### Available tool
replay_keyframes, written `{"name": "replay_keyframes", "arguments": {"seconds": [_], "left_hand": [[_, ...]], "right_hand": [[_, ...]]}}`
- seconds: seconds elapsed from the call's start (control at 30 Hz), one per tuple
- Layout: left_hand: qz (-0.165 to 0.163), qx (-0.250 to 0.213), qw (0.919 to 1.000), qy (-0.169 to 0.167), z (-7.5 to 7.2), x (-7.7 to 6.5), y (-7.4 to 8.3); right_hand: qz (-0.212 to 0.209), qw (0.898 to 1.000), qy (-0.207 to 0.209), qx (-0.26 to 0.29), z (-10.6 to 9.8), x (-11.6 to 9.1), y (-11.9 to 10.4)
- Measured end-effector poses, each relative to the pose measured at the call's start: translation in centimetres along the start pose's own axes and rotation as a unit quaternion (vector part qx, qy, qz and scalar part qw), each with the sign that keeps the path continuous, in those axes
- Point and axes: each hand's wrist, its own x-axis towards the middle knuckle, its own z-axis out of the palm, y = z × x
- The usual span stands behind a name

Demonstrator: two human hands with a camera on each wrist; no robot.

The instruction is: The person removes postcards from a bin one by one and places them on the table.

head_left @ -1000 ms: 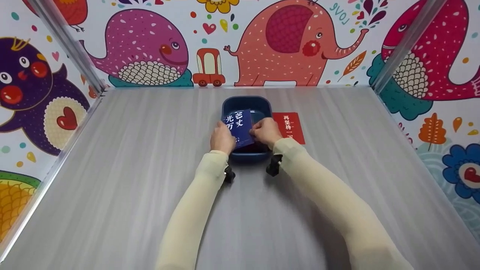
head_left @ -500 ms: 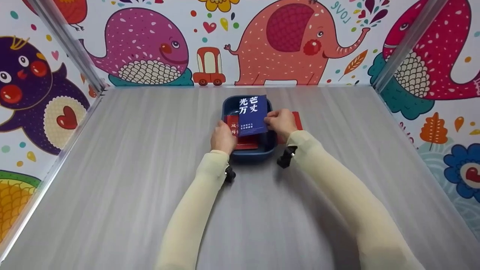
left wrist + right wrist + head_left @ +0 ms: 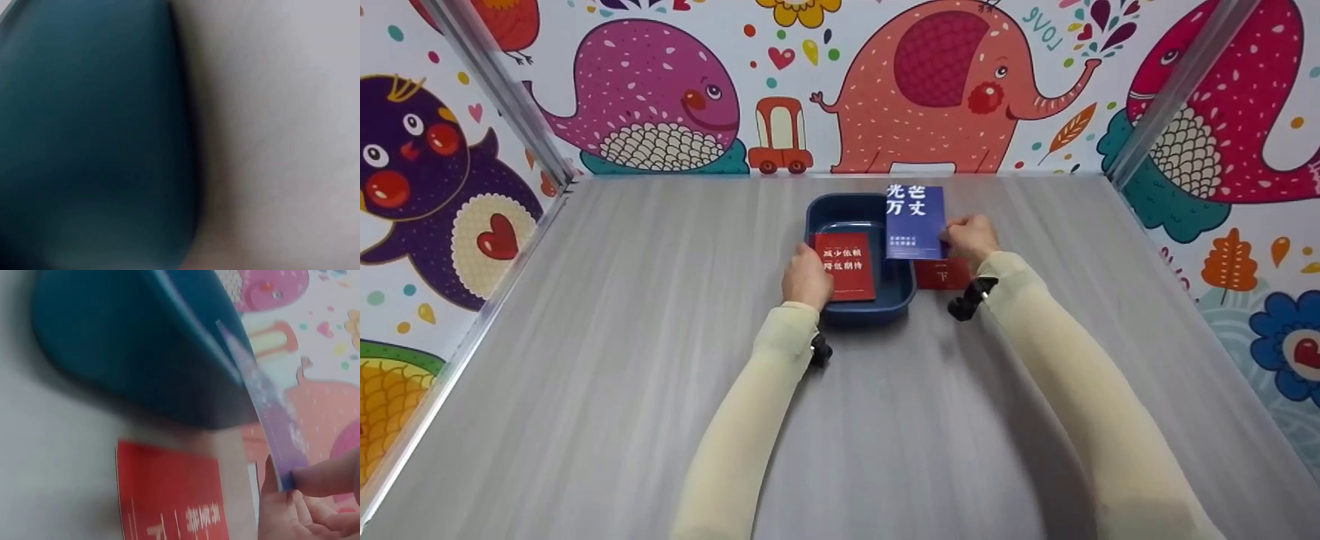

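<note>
My right hand (image 3: pixel 973 238) pinches a thin blue booklet (image 3: pixel 915 225) with white characters by its lower right side, thumb against it. The booklet is raised and overlaps the right rim of the blue plastic bin (image 3: pixel 859 309) in the head view; the right wrist view shows it nearly edge-on. My left hand (image 3: pixel 808 276) grips the bin's left rim, its fingertips partly hidden. Inside the bin lies a red booklet (image 3: pixel 846 276) with white characters, close to that hand. A second red booklet (image 3: pixel 174 489) lies on the table right of the bin, partly covered by the blue one in the head view.
The grey wood-grain table (image 3: pixel 660 360) runs back to a wall (image 3: pixel 825 45) printed with cartoon animals. Metal corner posts (image 3: pixel 499 90) stand at left and right. A small black camera (image 3: pixel 973 298) sits on my right wrist, another (image 3: pixel 820 351) on my left.
My right hand has lifted the blue booklet out of the bin and carried it rightward, uncovering the red booklet inside. My left hand has stayed at the left rim.
</note>
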Motion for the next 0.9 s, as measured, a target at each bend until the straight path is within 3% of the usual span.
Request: {"name": "replay_keyframes", "arguments": {"seconds": [0.17, 0.37, 0.73, 0.9], "left_hand": [[0.006, -0.002, 1.0, 0.0, -0.1, 0.1, 0.0], [0.007, -0.005, 1.0, -0.005, -0.2, 0.2, 0.2], [0.004, -0.002, 1.0, -0.003, -0.2, 0.1, 0.2], [0.002, -0.003, 1.0, -0.005, 0.0, 0.0, 0.0]], "right_hand": [[-0.004, 1.0, 0.02, 0.0, -1.7, 0.7, 0.6], [-0.002, 0.999, -0.001, -0.052, -3.0, 1.0, 1.3], [0.008, 0.996, 0.004, -0.091, -3.1, 0.9, 2.4], [0.004, 0.99, 0.015, -0.14, -2.7, 1.1, 3.3]]}}
